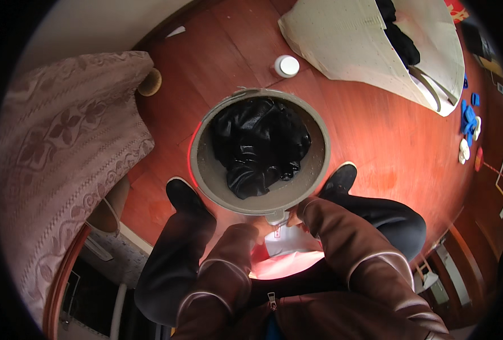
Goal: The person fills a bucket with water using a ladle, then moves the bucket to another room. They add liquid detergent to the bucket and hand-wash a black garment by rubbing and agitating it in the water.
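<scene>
A round grey-brown bucket (323, 170) stands on the reddish wood floor between my feet. Wet black cloth (255, 140) lies bunched inside it. My left hand (262, 227) is low at the bucket's near side, below the rim and just left of the handle lug (275, 216). To the right of that lug is my right hand (294, 216), partly hidden by the rim and my brown sleeve. Both hands are close to a white and red printed item (291, 242) between my legs. The fingers are mostly hidden, so their grip is unclear.
Beyond the bucket stands a white-capped container (287, 66). A large cream bag (340, 42) with black cloth (400, 42) inside is at the upper right. Patterned fabric (77, 127) hangs at the left. Blue and white items (469, 119) lie at the far right.
</scene>
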{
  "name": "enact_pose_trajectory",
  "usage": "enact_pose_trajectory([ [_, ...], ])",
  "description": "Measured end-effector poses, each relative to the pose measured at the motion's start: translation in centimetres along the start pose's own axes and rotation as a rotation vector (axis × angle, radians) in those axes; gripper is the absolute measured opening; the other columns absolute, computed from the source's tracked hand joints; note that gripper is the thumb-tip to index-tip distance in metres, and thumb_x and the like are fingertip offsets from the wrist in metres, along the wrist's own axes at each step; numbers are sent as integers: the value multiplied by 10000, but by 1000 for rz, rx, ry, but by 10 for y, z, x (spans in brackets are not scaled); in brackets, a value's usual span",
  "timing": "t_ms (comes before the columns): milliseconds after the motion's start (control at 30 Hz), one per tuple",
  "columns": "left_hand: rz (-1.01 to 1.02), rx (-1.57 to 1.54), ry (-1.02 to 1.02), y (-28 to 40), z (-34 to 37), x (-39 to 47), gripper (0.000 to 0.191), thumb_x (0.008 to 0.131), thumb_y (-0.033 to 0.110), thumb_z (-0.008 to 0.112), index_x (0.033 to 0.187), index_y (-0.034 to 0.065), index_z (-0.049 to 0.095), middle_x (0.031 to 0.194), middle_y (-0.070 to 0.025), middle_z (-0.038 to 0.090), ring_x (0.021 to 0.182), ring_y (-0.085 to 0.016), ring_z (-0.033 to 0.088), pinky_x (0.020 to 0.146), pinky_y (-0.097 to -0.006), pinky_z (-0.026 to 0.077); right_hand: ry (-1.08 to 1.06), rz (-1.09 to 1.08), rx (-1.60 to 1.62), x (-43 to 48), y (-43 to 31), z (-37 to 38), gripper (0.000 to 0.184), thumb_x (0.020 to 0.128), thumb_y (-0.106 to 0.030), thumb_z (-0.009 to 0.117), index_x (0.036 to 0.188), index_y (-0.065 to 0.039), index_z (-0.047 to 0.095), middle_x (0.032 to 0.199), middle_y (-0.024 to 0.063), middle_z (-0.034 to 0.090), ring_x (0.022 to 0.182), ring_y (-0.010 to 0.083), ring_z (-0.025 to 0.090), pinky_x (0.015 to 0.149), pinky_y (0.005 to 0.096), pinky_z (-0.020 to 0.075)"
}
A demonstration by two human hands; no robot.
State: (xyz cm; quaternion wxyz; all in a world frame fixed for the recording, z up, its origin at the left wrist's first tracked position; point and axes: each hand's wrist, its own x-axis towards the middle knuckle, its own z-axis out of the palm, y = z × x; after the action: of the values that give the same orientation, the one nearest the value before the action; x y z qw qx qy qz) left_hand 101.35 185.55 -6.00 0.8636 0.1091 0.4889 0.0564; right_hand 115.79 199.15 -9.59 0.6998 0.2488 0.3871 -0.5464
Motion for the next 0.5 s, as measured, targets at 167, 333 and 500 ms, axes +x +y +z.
enact_pose_trajectory([
  [167,31,127,-18,15,0,2,631,851,591,609,1165,45,587,893,-151,645,721,-273,654,630,-360,561,-42,-10,-260,26,-16,-4,437,784,-287,682,1143,-39,667,1072,174,684,1005,296,651,861,414,497],
  [333,-2,211,6,22,7,4,607,837,579,624,1197,91,587,961,-139,647,814,-265,643,704,-362,541,-46,-51,-429,31,-26,-8,420,769,-270,687,1120,-39,678,1047,176,690,983,298,659,849,415,505],
  [500,-29,291,32,30,13,4,593,822,567,639,1228,137,587,1029,-126,649,907,-258,632,778,-365,521,-33,-78,-545,16,-29,-15,404,754,-253,692,1097,-38,689,1021,177,695,962,300,666,838,416,512],
])
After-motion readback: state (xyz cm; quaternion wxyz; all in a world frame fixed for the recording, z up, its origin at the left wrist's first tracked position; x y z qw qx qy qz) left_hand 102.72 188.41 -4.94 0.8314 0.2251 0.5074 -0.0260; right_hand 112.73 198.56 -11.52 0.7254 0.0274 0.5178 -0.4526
